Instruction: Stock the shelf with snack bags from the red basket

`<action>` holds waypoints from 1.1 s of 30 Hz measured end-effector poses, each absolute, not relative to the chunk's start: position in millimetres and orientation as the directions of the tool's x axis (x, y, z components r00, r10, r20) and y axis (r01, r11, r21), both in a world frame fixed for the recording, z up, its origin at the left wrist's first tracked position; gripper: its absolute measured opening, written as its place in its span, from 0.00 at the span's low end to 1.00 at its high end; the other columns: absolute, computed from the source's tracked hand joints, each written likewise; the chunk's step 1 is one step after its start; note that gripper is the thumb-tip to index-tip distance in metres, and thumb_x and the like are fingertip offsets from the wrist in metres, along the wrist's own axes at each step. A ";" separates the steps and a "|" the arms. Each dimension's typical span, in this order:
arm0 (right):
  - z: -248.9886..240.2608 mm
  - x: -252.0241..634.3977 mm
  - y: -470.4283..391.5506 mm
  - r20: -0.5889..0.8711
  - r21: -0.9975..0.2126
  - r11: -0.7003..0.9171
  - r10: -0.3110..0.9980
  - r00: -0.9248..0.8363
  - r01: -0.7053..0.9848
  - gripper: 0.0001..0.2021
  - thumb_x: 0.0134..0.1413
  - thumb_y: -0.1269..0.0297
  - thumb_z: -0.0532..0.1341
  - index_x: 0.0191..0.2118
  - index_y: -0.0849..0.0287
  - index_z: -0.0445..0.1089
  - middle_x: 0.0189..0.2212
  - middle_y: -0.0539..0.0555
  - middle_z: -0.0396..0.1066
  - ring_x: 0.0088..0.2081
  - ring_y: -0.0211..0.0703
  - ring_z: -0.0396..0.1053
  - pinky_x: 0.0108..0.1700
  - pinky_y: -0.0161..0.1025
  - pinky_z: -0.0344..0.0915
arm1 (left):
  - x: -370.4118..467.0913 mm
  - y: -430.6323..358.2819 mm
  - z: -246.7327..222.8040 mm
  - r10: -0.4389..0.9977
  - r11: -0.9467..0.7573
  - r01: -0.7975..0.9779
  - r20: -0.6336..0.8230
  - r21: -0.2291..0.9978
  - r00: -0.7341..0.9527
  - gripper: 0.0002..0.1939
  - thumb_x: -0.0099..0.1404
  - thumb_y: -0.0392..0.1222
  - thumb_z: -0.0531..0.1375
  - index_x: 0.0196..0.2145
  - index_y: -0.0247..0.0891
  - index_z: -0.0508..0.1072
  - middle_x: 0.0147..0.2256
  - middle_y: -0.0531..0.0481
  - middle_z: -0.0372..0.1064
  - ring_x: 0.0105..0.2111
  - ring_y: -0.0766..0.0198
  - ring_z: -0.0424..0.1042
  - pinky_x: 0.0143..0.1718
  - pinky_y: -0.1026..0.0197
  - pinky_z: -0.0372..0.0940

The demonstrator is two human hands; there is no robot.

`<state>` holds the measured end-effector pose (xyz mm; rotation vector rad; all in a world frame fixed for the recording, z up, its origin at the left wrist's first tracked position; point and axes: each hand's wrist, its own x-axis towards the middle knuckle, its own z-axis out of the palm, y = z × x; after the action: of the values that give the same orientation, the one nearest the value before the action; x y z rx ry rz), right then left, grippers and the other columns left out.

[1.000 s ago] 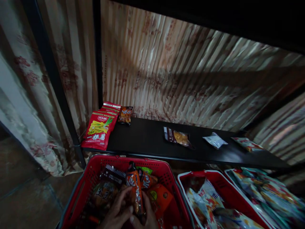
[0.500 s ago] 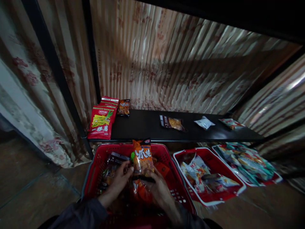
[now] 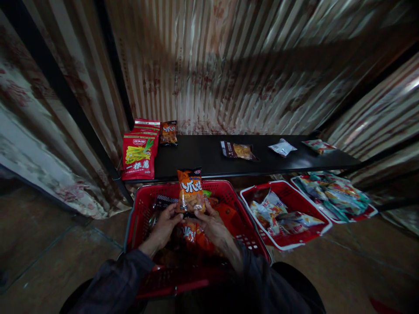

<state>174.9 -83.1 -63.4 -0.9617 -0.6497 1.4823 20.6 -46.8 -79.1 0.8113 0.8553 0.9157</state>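
Observation:
An orange snack bag [image 3: 191, 192] with a black top is held upright over the large red basket [image 3: 235, 198]. My left hand [image 3: 165, 229] pinches its lower left edge, and my right hand [image 3: 214, 224] grips the lower right edge. Below my hands, another orange snack bag [image 3: 188, 235] lies in the basket among several dark and orange packets. A similar orange snack bag [image 3: 169, 133] stands at the left of the black shelf [image 3: 193, 155], beside red bags [image 3: 139, 157] with yellow and green print.
On the shelf lie a brown snack bag [image 3: 238, 151], a silvery packet [image 3: 282, 147] and a red-white packet [image 3: 319, 146]. To the right, two white-rimmed red baskets [image 3: 278, 247] [image 3: 369, 214] hold several bags. Dark shelf posts [image 3: 119, 65] rise before striped curtains.
The orange bag has shifted slightly left and, with both hands, appears higher in view. My left hand now grips its lower edge more closely. The camera view has tilted downward.

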 end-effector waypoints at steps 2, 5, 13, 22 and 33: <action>-64.8 175.2 -82.8 -0.212 -0.837 -0.163 0.977 0.034 -0.523 0.33 0.38 0.66 0.70 0.54 0.48 0.62 0.46 0.51 0.73 0.44 0.51 0.73 0.47 0.53 0.69 | 21.8 -45.6 -79.8 0.900 0.387 -0.337 -0.272 0.858 0.340 0.22 0.49 0.38 0.66 0.43 0.35 0.70 0.41 0.45 0.73 0.38 0.62 0.71 0.37 0.62 0.64; -68.6 177.3 -83.6 -0.237 -0.826 -0.167 0.969 0.063 -0.539 0.38 0.37 0.67 0.69 0.58 0.46 0.57 0.47 0.51 0.72 0.44 0.48 0.73 0.51 0.51 0.66 | 25.3 -44.2 -80.6 0.893 0.400 -0.324 -0.287 0.857 0.346 0.22 0.49 0.35 0.64 0.43 0.35 0.69 0.43 0.44 0.72 0.41 0.59 0.70 0.36 0.62 0.64; -70.5 178.5 -81.0 -0.243 -0.829 -0.171 0.968 0.067 -0.533 0.36 0.38 0.67 0.68 0.57 0.48 0.60 0.46 0.52 0.73 0.41 0.51 0.73 0.49 0.50 0.67 | 27.4 -39.2 -83.8 0.875 0.425 -0.290 -0.307 0.857 0.375 0.22 0.50 0.38 0.65 0.44 0.36 0.69 0.40 0.47 0.73 0.31 0.65 0.71 0.33 0.63 0.63; -69.7 175.2 -71.3 -0.250 -0.798 -0.189 0.968 0.029 -0.572 0.37 0.37 0.68 0.69 0.58 0.49 0.60 0.45 0.54 0.74 0.40 0.50 0.74 0.47 0.52 0.67 | 29.2 -35.5 -83.1 0.866 0.463 -0.291 -0.356 0.837 0.352 0.23 0.45 0.45 0.68 0.39 0.35 0.72 0.33 0.49 0.74 0.29 0.64 0.71 0.33 0.62 0.64; -46.4 193.0 -33.9 -0.228 -0.873 -0.107 0.952 0.206 -0.476 0.25 0.37 0.58 0.71 0.46 0.52 0.71 0.43 0.51 0.75 0.46 0.48 0.71 0.48 0.44 0.65 | 17.7 -29.0 -100.1 0.869 0.445 -0.246 -0.348 0.861 0.351 0.23 0.48 0.46 0.67 0.42 0.35 0.72 0.42 0.43 0.74 0.36 0.59 0.73 0.38 0.59 0.66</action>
<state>193.0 -33.9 -46.4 -1.0799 -0.5826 1.3276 17.7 -29.0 -100.1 0.8045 0.9348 0.8328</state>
